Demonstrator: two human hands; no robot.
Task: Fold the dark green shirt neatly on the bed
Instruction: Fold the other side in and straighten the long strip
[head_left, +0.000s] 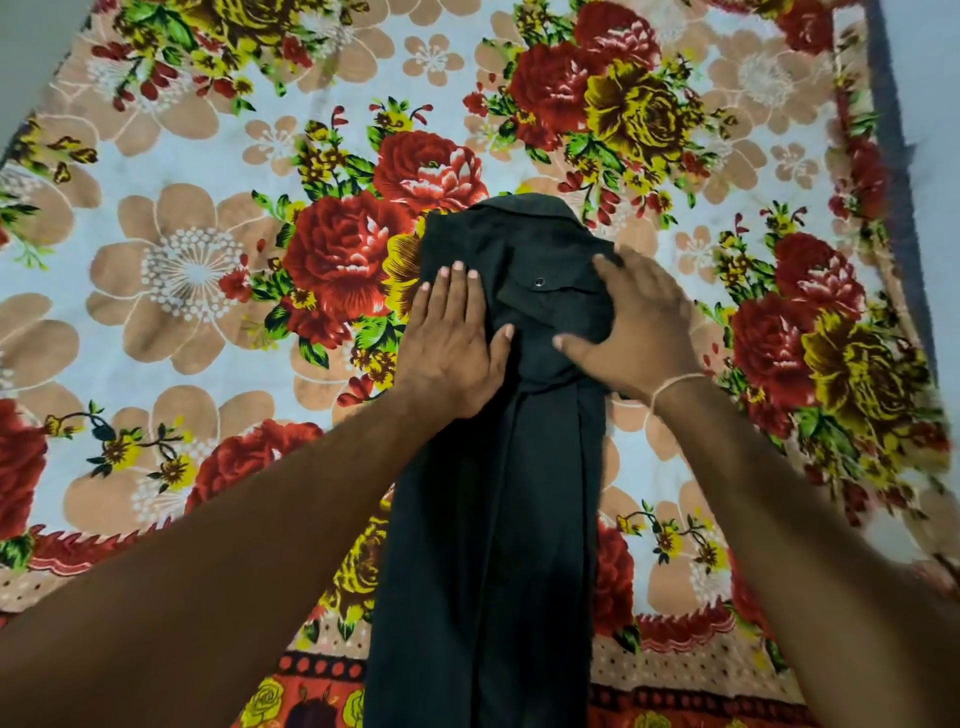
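The dark green shirt (493, 493) lies on the bed as a long narrow strip, its sides folded in. Its collar end points away from me and its lower end runs off the bottom of the view. A small metal snap shows on a pocket flap near the top. My left hand (452, 343) lies flat on the shirt's upper left part, fingers straight and together. My right hand (634, 322) presses flat on the upper right part, fingers spread over the shirt's right edge, thumb on the cloth.
The bed is covered by a flowered sheet (208, 270) with red and yellow roses and tan blossoms. Its patterned border runs along the near edge. A dark strip marks the bed's right side (893, 156). A pale wall shows at the top left.
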